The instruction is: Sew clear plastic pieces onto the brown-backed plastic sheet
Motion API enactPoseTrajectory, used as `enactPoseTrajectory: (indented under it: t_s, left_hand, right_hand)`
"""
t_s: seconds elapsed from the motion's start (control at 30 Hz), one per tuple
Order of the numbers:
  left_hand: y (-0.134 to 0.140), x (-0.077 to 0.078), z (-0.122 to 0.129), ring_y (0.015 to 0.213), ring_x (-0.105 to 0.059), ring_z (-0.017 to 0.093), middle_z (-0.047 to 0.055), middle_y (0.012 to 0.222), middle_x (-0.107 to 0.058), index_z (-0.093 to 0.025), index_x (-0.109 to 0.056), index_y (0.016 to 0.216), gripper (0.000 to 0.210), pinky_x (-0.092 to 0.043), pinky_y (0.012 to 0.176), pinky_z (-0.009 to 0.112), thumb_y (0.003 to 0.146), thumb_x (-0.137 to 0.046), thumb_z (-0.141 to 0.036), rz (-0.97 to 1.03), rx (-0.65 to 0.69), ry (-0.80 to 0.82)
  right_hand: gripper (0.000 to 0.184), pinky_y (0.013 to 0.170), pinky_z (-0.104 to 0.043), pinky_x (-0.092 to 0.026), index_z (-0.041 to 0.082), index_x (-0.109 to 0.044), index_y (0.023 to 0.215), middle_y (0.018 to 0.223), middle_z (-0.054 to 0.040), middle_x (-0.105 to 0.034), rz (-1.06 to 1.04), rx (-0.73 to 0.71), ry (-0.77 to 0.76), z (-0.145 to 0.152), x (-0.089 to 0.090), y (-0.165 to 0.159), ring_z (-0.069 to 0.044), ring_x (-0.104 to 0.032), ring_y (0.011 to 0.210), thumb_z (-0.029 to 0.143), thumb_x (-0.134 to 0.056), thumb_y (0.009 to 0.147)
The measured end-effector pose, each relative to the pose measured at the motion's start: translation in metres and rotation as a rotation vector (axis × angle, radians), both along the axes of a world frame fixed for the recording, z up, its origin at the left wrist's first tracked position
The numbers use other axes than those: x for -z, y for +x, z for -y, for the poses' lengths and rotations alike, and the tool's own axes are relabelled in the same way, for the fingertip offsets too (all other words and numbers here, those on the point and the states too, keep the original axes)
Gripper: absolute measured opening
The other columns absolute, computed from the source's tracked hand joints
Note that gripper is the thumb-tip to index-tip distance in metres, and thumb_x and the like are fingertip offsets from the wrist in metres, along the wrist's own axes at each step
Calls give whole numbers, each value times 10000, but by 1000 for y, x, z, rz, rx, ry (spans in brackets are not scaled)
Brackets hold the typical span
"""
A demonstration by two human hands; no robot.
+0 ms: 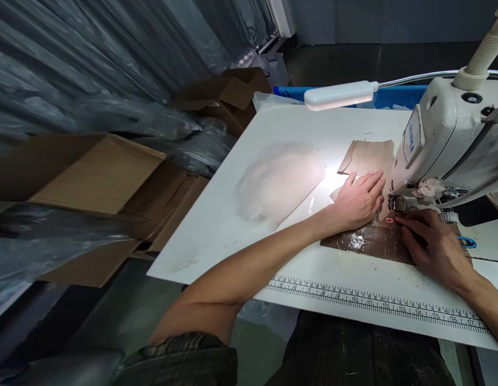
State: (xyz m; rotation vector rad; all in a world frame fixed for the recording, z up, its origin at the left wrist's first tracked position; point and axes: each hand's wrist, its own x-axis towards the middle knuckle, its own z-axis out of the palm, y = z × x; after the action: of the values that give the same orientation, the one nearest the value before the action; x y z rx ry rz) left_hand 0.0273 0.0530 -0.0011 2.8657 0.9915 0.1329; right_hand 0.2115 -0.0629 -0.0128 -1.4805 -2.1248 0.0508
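Observation:
My left hand lies flat with its fingers stretched out over a tan fabric piece, pressing it to the table beside the sewing machine. My right hand is just right of the presser foot, thumb and index finger drawn together close to the needle area. What lies between those fingertips is too small to make out. Beneath both hands is a brown, shiny, tape-covered plate, with a small red-and-white mark near the right fingertips. The fabric's lower part is partly hidden by my left hand.
On the white table a pale fabric piece lies to the left. A printed ruler runs along the front edge. A white lamp overhangs the back. Blue-handled snips lie right; cardboard boxes stand left.

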Motion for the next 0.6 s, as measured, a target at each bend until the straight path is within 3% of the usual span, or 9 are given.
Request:
enactPoseTrajectory:
  t_s: [0.13,0.27,0.37,0.43,0.53,0.6]
  left_hand:
    - [-1,3,-13,1304,-456,297,162,1331,-549,-130,-553,1283,423,-294,1123,520,1023,-250,-270,56,-14,-35]
    - [-3,5,-31,1260,-484,260,128,1341,-553,-152,-515,1329,423,-247,1160,501,1019,-262,-289,77,68,-61]
    - [-4,4,-37,1240,-494,253,153,1410,-499,-131,-511,1322,424,-336,1099,458,1017,-271,-303,147,102,-12]
    - [-4,3,-35,1196,-514,255,175,1406,-500,-112,-545,1269,419,-395,1020,442,1014,-280,-311,229,45,80]
    - [-3,1,-26,988,-571,238,158,1234,-621,-139,-638,1086,413,-428,899,466,1009,-267,-301,280,-14,203]
    - [-1,1,-17,823,-563,215,129,1002,-678,-165,-671,895,433,-442,791,451,1002,-276,-308,234,25,209]
  right_hand:
    - [313,748,-408,-586,227,-743,1103,1002,-121,-646,-54,86,-23,1,5,2,-243,-651,882,309,-476,962]
    - [308,789,-425,-576,229,-742,1100,1014,-116,-667,-74,78,-19,-1,7,6,-256,-656,919,313,-481,959]
    - [304,763,-408,-573,212,-745,1084,981,-112,-684,-52,65,0,-4,5,11,-251,-661,886,295,-484,951]
    - [303,733,-388,-571,200,-747,1063,958,-111,-686,-36,71,22,-6,3,15,-242,-663,850,287,-482,947]
    - [300,678,-368,-559,207,-749,1019,902,-99,-677,-8,94,62,-11,1,21,-230,-654,795,298,-474,945]
    - [298,659,-360,-552,214,-745,994,883,-95,-674,9,96,90,-13,-1,24,-232,-650,792,310,-466,947]
